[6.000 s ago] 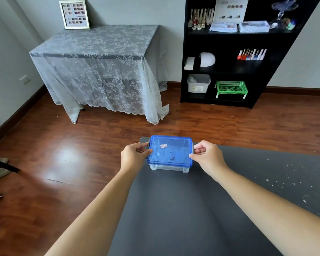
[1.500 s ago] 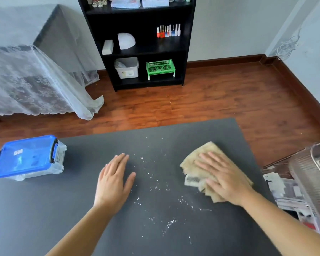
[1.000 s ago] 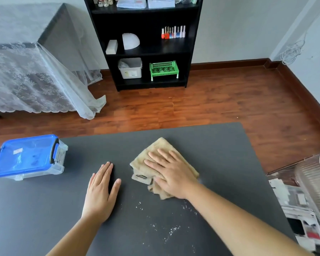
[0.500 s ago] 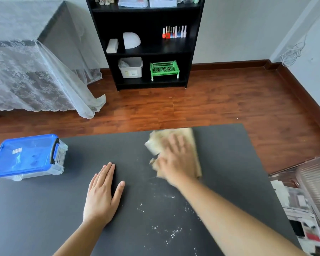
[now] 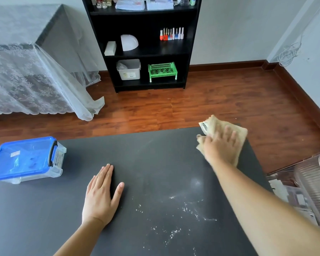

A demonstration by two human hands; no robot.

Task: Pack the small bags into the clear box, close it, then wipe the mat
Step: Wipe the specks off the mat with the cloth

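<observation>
Cloth (image 5: 213, 126) swept to mat's (image 5: 155, 154) far-right corner, two hands flat, one closed box (image 5: 24, 159)

Shelf: a black shelf (image 5: 190, 43) at the top middle.
Basket: a green basket (image 5: 162, 71) sits low on it.
Bottles: little bottles (image 5: 171, 34) stand higher.
Table: a table with a lace cloth (image 5: 35, 80), upper left.

Right hand (image 5: 221, 146) swept cloth (image 5: 213, 126) to mat's (image 5: 155, 163) far right corner.
</observation>
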